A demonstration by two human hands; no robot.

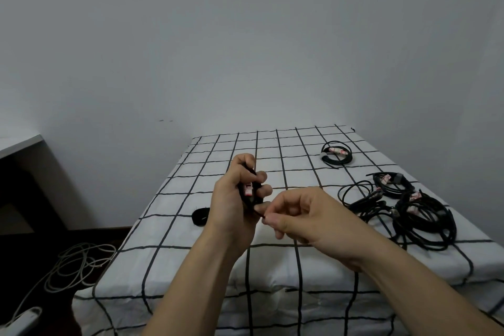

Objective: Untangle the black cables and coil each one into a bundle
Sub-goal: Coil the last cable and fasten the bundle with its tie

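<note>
One coiled cable (pink tag showing), gripped in left hand above the bed; right hand pinches its loose end; tangled cables lie right, tied bundle beyond.

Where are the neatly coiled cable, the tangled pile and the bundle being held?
neatly coiled cable [336,150]: head view, on the tagged plugs inside its loop.
tangled pile [403,206]: head view, on the dense knot near its middle.
held bundle [248,190]: head view, on its pink tag.

Left hand and right hand, bare like the forearms; nails seemingly short.
</note>
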